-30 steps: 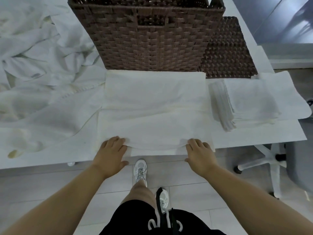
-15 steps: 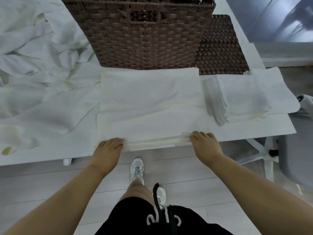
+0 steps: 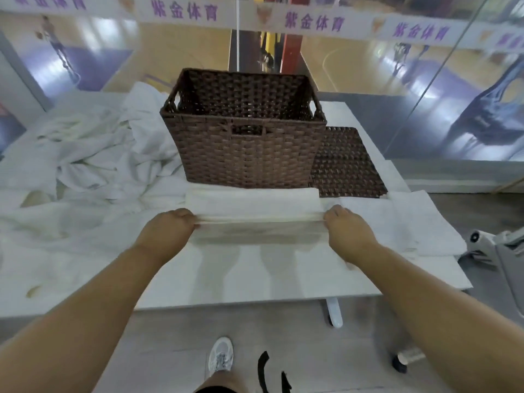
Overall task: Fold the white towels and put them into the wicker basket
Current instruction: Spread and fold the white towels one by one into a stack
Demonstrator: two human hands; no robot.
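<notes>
A white towel [image 3: 255, 204] lies on the table just in front of the brown wicker basket [image 3: 246, 154]. My left hand [image 3: 166, 229] pinches the towel's near edge at its left corner, and my right hand [image 3: 348, 231] pinches the same edge at the right corner. That edge is lifted off the table and stretched between the hands, carried over the rest of the towel toward the basket. The basket stands open at the top, and no towel shows inside it.
A heap of loose white towels [image 3: 93, 154] covers the table's left side. The basket's wicker lid [image 3: 346, 163] lies flat to its right. Folded white towels [image 3: 402, 222] sit at the right, by a chair [image 3: 499, 248]. A glass wall rises behind the white table [image 3: 255, 282].
Both hands have lifted the towel's near edge from the table's front edge and carried it forward toward the basket. The camera has tilted up, showing the basket's top and the hall beyond.
</notes>
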